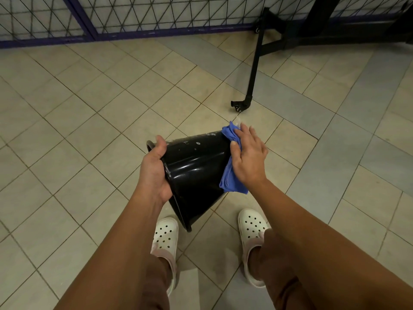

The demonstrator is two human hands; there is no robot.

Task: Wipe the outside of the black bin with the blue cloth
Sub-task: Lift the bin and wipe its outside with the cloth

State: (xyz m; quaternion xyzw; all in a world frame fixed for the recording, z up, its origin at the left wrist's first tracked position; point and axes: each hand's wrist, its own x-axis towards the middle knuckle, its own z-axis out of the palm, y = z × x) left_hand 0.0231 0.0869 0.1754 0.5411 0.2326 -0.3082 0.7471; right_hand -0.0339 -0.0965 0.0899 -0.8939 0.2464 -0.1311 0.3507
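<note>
The black bin is held off the floor on its side, its open rim to the left and its narrower base to the right. My left hand grips the rim, thumb over the top edge. The blue cloth lies against the bin's base end. My right hand presses the cloth flat onto the bin with straight, spread fingers. Pale specks mark the bin's upper side.
Beige and grey floor tiles spread all around. A black metal stand with a castor reaches in from the back right. A wire-mesh fence with a purple frame runs along the back. My feet in white clogs stand below the bin.
</note>
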